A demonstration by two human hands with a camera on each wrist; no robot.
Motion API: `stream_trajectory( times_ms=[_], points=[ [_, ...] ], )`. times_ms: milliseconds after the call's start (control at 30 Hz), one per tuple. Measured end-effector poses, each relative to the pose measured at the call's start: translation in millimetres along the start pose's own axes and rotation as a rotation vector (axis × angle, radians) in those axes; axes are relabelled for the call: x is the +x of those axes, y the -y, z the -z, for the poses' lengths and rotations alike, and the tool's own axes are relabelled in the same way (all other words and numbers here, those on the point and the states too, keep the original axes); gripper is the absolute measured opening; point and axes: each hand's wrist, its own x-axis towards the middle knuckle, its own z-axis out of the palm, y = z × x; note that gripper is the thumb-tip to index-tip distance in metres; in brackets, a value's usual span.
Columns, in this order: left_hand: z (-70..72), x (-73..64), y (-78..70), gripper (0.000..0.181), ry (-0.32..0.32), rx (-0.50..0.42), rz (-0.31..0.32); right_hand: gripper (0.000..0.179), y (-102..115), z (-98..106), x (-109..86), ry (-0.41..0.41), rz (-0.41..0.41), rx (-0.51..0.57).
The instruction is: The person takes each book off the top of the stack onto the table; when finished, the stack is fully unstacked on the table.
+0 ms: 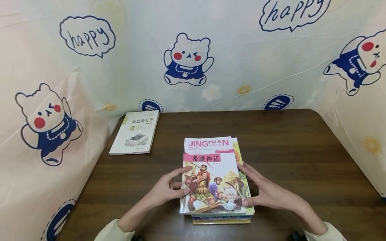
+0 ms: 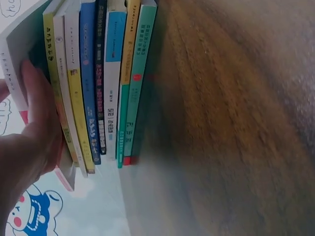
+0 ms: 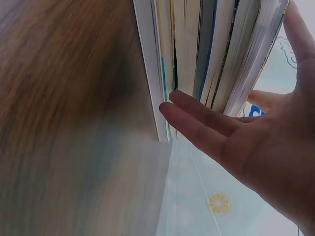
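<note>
A stack of several books [image 2: 88, 83] lies near the front of the table, topped by a paperback [image 1: 208, 187] with a pink title band and a warrior on its cover. My left hand [image 1: 164, 189] pinches the top paperback at its left edge. In the left wrist view that book's spine is lifted apart from the spines below, with a finger tucked into the gap. On the other side, my right hand [image 1: 268, 192] has its thumb and index finger at the top book's right edge. Its other fingers [image 3: 197, 125] lie fairly straight against the page edges of the stack.
A single white book [image 1: 135, 134] with a ship drawing lies at the table's back left corner. The dark brown wooden table [image 1: 286, 140] is backed by a pale curtain [image 1: 241, 60] printed with cartoon bears.
</note>
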Motion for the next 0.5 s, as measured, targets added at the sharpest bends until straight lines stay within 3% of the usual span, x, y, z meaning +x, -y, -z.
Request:
stream_trajectory(
  times_ms=[500],
  points=[
    [6.0, -0.6, -4.2, 0.068, 0.023, 0.041, 0.048, 0.092, -0.3, 1.9, 0.7, -0.018, -0.044, -0.026]
  ],
)
